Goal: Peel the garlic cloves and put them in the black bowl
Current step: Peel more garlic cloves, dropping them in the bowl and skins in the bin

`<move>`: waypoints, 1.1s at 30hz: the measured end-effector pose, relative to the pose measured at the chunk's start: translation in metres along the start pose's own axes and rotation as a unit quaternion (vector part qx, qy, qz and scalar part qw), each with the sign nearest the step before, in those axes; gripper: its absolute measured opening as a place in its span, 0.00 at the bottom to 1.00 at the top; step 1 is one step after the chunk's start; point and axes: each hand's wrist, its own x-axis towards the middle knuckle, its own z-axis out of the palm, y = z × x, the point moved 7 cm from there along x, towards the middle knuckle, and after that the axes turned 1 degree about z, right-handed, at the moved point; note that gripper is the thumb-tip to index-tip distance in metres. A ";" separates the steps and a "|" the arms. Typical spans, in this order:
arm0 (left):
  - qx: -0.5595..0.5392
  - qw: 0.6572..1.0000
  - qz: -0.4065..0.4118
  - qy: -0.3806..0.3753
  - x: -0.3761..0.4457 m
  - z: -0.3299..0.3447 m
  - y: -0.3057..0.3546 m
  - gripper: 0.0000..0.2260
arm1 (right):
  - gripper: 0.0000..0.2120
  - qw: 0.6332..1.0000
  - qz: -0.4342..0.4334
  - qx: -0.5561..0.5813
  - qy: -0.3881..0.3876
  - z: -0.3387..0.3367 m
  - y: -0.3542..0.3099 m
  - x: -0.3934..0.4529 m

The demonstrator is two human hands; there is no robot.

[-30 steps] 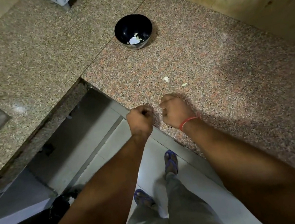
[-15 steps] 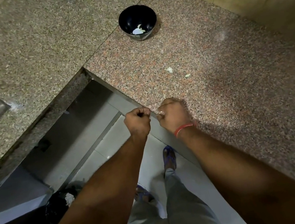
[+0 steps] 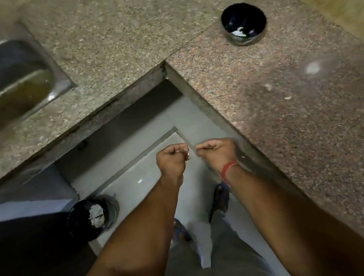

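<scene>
I see a speckled stone desk [image 3: 278, 102], polished enough to catch a soft glare. Left of the glossy black bowl [image 3: 244, 22] sits a sink [image 3: 54, 72] of brushed, dull-shining metal. Below the desk edge the floor [image 3: 148, 174] looks like smooth glazed tile, though blur leaves me unsure.

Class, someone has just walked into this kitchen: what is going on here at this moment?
A person stands at a granite counter, both hands curled into loose fists over the floor just off its edge. The left hand and right hand are close together but apart; something small and pale shows at the left fingertips, too small to identify. The black bowl sits further back on the counter with a few pale pieces inside. A bin stands on the floor below.
</scene>
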 end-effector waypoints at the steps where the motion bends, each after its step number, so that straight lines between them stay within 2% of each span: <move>1: -0.017 1.000 -0.009 0.008 -0.001 -0.017 -0.002 0.10 | 0.09 0.999 0.013 0.021 -0.023 0.016 0.000 -0.003; 5: -0.086 0.993 -0.026 0.073 0.005 -0.112 -0.019 0.13 | 0.08 0.990 0.047 0.066 -0.117 0.105 0.001 -0.014; 11: -0.194 0.962 -0.057 0.182 0.019 -0.238 -0.076 0.09 | 0.09 0.965 0.086 0.050 -0.244 0.238 0.029 -0.028; 17: -0.298 0.896 -0.073 0.320 0.054 -0.361 -0.162 0.07 | 0.10 0.928 0.107 -0.023 -0.356 0.402 0.098 -0.032; 22: -0.351 0.829 -0.067 0.431 0.103 -0.446 -0.264 0.10 | 0.13 0.896 0.074 -0.089 -0.429 0.533 0.178 -0.013; 25: -0.374 0.797 -0.066 0.470 0.135 -0.483 -0.323 0.11 | 0.15 0.877 0.042 -0.143 -0.457 0.601 0.231 0.003; 31: -0.376 0.764 -0.108 0.513 0.203 -0.526 -0.431 0.09 | 0.12 0.864 -0.036 -0.284 -0.415 0.690 0.328 0.040; 33: -0.363 0.756 -0.137 0.527 0.221 -0.535 -0.461 0.10 | 0.11 0.848 -0.082 -0.325 -0.410 0.709 0.349 0.048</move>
